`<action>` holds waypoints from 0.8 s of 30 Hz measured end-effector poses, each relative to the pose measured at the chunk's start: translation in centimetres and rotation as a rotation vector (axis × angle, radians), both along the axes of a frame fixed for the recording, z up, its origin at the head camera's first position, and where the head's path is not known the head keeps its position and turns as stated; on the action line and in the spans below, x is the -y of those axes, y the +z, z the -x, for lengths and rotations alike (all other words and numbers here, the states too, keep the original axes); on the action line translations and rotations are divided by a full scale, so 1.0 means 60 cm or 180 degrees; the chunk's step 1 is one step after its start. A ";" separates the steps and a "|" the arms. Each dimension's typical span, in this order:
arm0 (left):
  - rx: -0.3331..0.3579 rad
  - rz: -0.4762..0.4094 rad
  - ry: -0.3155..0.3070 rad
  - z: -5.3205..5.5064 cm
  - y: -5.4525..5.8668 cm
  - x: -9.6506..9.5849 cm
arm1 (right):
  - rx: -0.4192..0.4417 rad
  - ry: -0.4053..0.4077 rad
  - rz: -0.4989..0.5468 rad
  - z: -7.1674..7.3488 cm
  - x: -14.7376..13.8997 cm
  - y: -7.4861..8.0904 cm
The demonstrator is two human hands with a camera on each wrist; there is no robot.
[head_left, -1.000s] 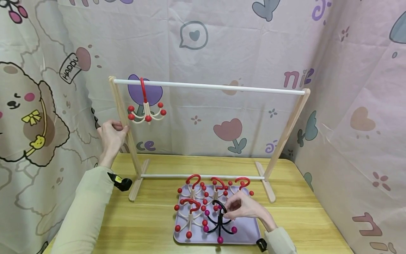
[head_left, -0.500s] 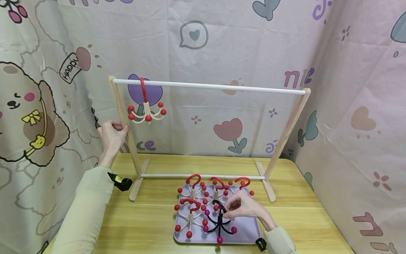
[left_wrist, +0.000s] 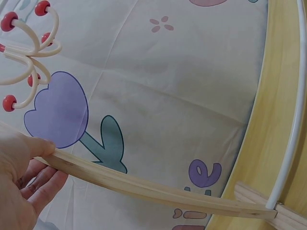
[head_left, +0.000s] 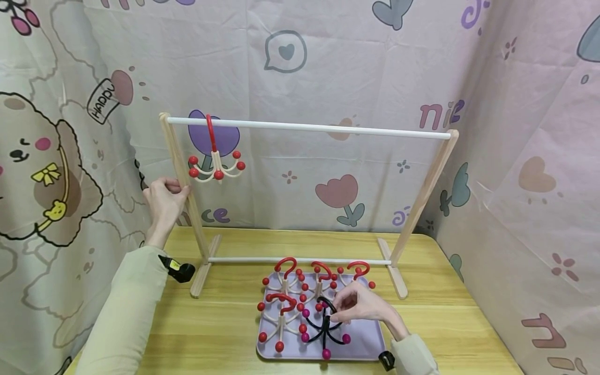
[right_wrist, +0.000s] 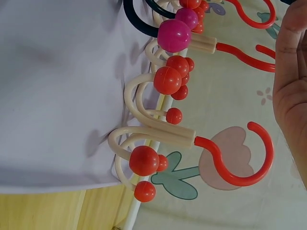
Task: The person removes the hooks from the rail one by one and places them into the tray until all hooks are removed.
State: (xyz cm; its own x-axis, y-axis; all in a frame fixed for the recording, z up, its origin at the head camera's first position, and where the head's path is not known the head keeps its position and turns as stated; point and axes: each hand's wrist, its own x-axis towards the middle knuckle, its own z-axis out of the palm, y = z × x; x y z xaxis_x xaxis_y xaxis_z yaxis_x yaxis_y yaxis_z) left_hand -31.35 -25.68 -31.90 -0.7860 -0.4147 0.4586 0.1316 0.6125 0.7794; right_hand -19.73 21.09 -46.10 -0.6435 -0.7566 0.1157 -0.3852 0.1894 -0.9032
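Observation:
My left hand (head_left: pixel 164 205) pinches the left upright post (head_left: pixel 196 219) of a wooden rack between thumb and fingers; the left wrist view shows this hold too. A red-hooked cream hanger (head_left: pixel 217 164) with red ball tips hangs from the rack's white top rod (head_left: pixel 304 126), near its left end. Over the lilac tray (head_left: pixel 370 344), my right hand (head_left: pixel 361 304) pinches a black multi-armed hook hanger (head_left: pixel 325 328) with magenta balls by its upper stem. Whether that hanger touches the tray I cannot tell. In the right wrist view the fingertips are out of sight.
Several red-hooked cream hangers (head_left: pixel 281 323) stand close together on the tray, left of and behind the black one. The rack's lower white rod (head_left: pixel 262 260) runs just behind the tray. A printed curtain (head_left: pixel 281 94) encloses the wooden table (head_left: pixel 225 323).
The black hanger has shifted and tilted very slightly in my right hand. Both hands otherwise stay in place.

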 end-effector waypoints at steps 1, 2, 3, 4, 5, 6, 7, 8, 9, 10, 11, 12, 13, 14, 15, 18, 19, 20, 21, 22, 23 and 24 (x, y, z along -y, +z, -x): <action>0.0008 -0.0008 -0.0003 0.000 0.000 0.000 | -0.0006 0.0008 0.0017 0.000 0.000 0.000; 0.0015 -0.0016 -0.0006 0.001 0.000 0.000 | -0.0031 0.0022 0.0033 0.000 0.000 0.000; 0.0021 -0.0021 -0.0011 0.001 0.000 0.000 | -0.0053 0.0029 0.0047 0.000 0.000 0.000; 0.0022 -0.0021 -0.0012 0.001 -0.001 0.000 | -0.0060 0.0025 0.0052 0.001 -0.001 0.000; 0.0021 -0.0020 -0.0009 0.002 -0.001 0.000 | -0.0053 0.0012 0.0052 0.001 -0.001 0.000; 0.0015 -0.0017 -0.0004 0.002 -0.001 0.000 | -0.0040 0.0001 0.0049 0.001 -0.001 0.000; 0.0006 -0.0017 0.0004 0.002 -0.001 0.000 | -0.0037 -0.0002 0.0057 0.001 -0.002 0.000; 0.0000 -0.0014 0.0005 0.002 -0.001 0.000 | -0.0034 -0.0016 0.0050 0.002 -0.002 0.000; -0.0004 0.0001 0.0016 0.002 -0.001 0.000 | -0.0008 -0.0038 0.0040 0.001 -0.003 0.001; -0.0018 0.0005 0.0024 0.002 -0.001 0.000 | 0.0016 -0.0055 0.0032 0.001 -0.003 0.002; -0.0028 0.0006 0.0028 0.002 -0.001 0.000 | 0.0040 -0.0072 0.0027 0.001 -0.003 0.003; -0.0035 0.0005 0.0030 0.001 -0.001 0.000 | 0.0052 -0.0084 0.0026 0.001 -0.003 0.004; -0.0034 0.0008 0.0027 0.001 -0.001 0.000 | 0.0070 -0.0099 0.0024 0.001 -0.003 0.005; -0.0030 0.0010 0.0026 0.001 -0.001 0.000 | 0.0079 -0.0110 0.0022 0.001 -0.003 0.006; -0.0025 0.0010 0.0024 0.001 -0.001 0.001 | 0.0088 -0.0120 0.0031 0.000 -0.002 0.007; -0.0006 -0.0002 0.0005 0.002 0.000 0.001 | 0.0040 -0.0116 0.0079 0.001 -0.001 0.009; 0.0000 -0.0003 0.0000 0.002 0.000 0.001 | 0.0002 -0.0111 0.0100 0.002 -0.001 0.009; 0.0003 -0.0007 -0.0004 0.002 0.000 0.001 | -0.0044 -0.0103 0.0119 0.002 -0.001 0.010; 0.0007 -0.0013 -0.0007 0.002 0.000 0.001 | -0.0074 -0.0111 0.0132 0.003 0.000 0.010; 0.0013 -0.0008 -0.0008 0.001 0.000 0.000 | -0.0107 -0.0119 0.0134 0.004 0.000 0.010; 0.0015 -0.0003 -0.0009 0.001 0.001 0.000 | -0.0133 -0.0129 0.0140 0.005 0.000 0.009; 0.0020 0.0001 -0.0012 0.000 0.001 0.000 | -0.0164 -0.0138 0.0141 0.005 0.000 0.009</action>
State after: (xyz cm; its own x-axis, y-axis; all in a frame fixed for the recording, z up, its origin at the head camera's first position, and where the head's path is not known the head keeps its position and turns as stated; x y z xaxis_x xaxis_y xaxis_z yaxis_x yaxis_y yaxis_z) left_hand -31.37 -25.67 -31.86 -0.7905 -0.4115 0.4536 0.1289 0.6122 0.7801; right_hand -20.05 21.08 -45.56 -0.6678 -0.7217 0.1823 -0.4236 0.1671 -0.8903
